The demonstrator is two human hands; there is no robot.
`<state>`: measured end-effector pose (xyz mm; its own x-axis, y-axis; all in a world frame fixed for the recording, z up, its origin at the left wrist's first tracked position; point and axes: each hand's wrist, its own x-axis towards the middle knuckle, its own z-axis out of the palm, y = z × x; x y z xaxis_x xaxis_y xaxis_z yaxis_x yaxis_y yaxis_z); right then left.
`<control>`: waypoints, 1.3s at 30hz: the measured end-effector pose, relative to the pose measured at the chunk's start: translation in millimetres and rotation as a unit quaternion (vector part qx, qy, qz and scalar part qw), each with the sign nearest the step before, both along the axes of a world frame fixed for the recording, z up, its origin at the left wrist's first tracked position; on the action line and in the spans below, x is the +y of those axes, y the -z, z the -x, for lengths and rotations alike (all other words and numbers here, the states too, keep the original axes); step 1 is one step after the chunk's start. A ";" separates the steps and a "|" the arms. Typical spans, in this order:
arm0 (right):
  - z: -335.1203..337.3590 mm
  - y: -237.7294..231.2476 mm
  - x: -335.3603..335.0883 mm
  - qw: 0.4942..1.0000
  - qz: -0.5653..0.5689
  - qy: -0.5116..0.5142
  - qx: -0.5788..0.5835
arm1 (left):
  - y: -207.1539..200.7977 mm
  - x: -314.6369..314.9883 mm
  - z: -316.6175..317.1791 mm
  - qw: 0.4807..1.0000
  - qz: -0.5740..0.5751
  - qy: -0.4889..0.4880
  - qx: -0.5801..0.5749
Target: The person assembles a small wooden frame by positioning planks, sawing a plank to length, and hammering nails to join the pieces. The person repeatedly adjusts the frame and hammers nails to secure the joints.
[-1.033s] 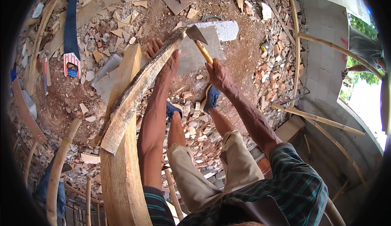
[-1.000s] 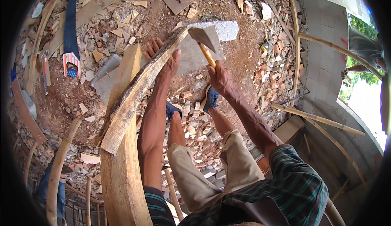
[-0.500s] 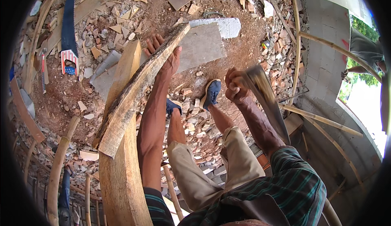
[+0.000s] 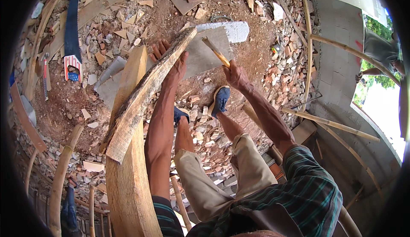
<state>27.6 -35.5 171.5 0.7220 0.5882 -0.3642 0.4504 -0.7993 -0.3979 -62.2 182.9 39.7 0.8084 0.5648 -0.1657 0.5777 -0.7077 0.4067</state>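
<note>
A rough-edged wooden board [image 4: 147, 96] lies slantwise across a thick squared timber [image 4: 128, 190]. My left hand [image 4: 173, 64] grips the far part of this board from beneath, fingers showing on its left side and thumb on its right. My right hand [image 4: 236, 74] is closed around the grip of a machete [image 4: 216, 51]. Its blade looks narrow, seen nearly edge-on, and points up and left toward the board's far end without touching it. The grip itself is mostly hidden in my fist.
A handsaw [image 4: 72, 36] lies on rubble at the far left, beside a small red-handled tool [image 4: 45, 72]. Grey sheet pieces [image 4: 209, 51] and a white block [image 4: 235, 31] lie ahead. Bamboo poles [image 4: 64, 173] stand at left and right. Another person [image 4: 380, 51] is at the right opening.
My right hand has swung the machete from pointing back beside my right forearm to pointing forward and left, and has moved slightly left. The left hand keeps its hold; the board has barely shifted.
</note>
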 end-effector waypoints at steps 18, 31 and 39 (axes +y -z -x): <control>51.0 7.3 8.9 0.782 -0.600 0.143 0.093 | 5.7 1.7 2.5 0.999 0.014 0.013 0.029; 37.3 40.9 18.0 0.900 -0.385 0.181 0.092 | 4.9 4.7 2.0 1.000 0.014 0.021 0.007; 33.6 3.5 36.2 0.889 -0.417 0.155 -0.110 | 5.0 5.8 -2.2 1.000 0.002 0.018 0.015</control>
<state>-6.0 0.7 168.1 0.8965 0.3467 0.2758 0.4001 -0.3666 -0.8399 -60.1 188.7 34.7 0.8228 0.5350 -0.1920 0.5640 -0.7269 0.3918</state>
